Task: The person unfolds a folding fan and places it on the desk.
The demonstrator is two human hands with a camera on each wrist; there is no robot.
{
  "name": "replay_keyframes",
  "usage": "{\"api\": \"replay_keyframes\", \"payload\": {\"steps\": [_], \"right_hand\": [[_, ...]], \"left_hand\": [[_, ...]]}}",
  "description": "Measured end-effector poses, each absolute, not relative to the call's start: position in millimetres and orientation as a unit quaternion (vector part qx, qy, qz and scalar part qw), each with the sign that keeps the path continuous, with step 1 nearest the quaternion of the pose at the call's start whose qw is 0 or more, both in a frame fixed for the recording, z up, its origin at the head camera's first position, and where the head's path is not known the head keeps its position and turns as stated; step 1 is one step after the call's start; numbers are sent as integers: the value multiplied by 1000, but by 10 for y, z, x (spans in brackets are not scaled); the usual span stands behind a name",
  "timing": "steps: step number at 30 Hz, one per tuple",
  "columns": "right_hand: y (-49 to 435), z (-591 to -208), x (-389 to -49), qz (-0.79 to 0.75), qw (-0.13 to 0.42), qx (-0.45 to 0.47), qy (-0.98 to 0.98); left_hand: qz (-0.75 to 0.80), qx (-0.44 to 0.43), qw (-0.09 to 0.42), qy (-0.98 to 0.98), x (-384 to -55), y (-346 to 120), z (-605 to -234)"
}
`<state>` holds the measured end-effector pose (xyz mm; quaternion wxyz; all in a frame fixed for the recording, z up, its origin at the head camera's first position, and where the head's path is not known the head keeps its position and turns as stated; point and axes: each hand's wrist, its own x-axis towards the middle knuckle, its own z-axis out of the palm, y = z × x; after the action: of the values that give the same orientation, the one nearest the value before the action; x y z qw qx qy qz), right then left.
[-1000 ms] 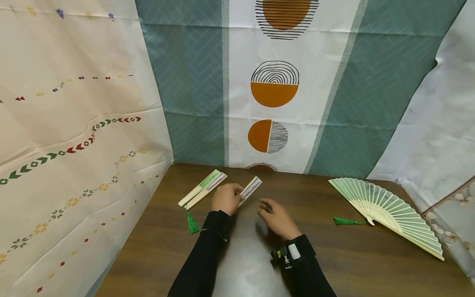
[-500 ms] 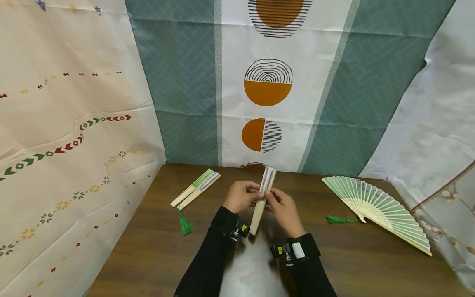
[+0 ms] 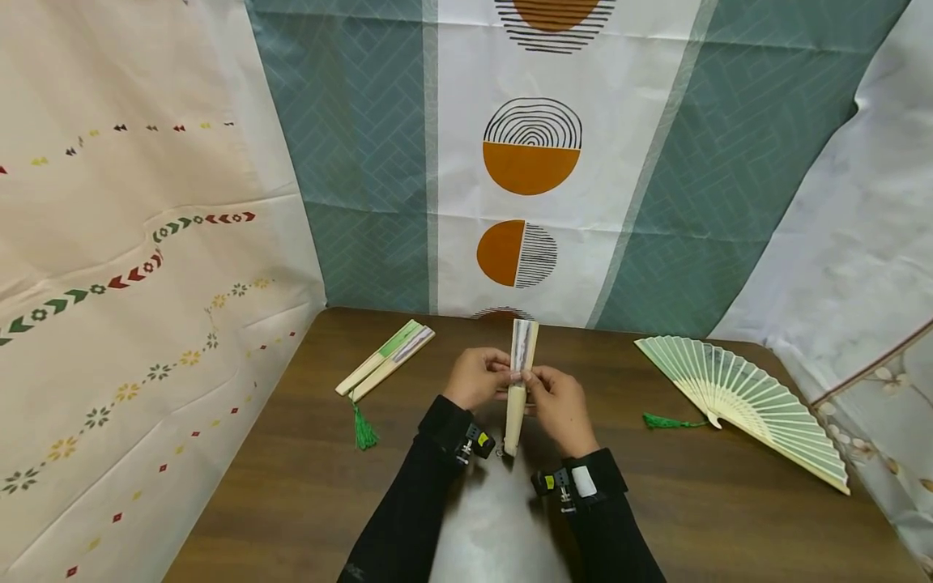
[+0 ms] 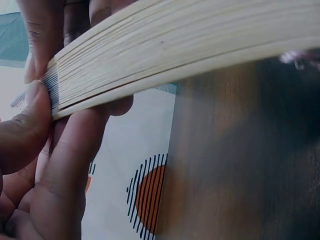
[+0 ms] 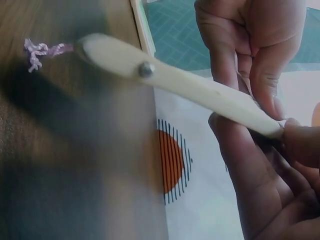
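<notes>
A folded hand fan of pale wooden ribs stands nearly upright between my hands, above the middle of the table. My left hand pinches its left side near mid-length, where the ribs meet the printed leaf. On the opposite side my right hand pinches it at about the same height. The left wrist view shows the stacked ribs edge-on, pressed together. In the right wrist view a metal rivet sits near the fan's lower end, with a short pinkish cord beyond it.
Two folded fans, one green and one with a greyish printed leaf, lie side by side at left. A green tassel hangs from them. A spread green fan with its tassel lies at right. Patterned cloths surround the brown table.
The fan was tilted in my left hand near the two folded fans, with my right hand apart. It has come to the middle and turned upright, and both hands now hold it.
</notes>
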<state>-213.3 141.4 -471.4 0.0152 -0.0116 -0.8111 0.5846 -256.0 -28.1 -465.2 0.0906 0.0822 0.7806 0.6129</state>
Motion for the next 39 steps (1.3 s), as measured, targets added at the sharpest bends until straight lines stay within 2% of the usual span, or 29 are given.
{"api": "replay_keyframes", "payload": {"steps": [12,24,39], "right_hand": [[1499,-4689,-2095,568,39,-48,-821],[1460,-4703,-2126,557,79,-81,-823],[1429,-4707,-2143,587,99,-117,-795]], "left_hand": [[638,78,97,760,-2546,-136,-4684],[657,66,95,745,-2561,-206,-4684],[695,46,87,712,-2566,-255,-4642]]}}
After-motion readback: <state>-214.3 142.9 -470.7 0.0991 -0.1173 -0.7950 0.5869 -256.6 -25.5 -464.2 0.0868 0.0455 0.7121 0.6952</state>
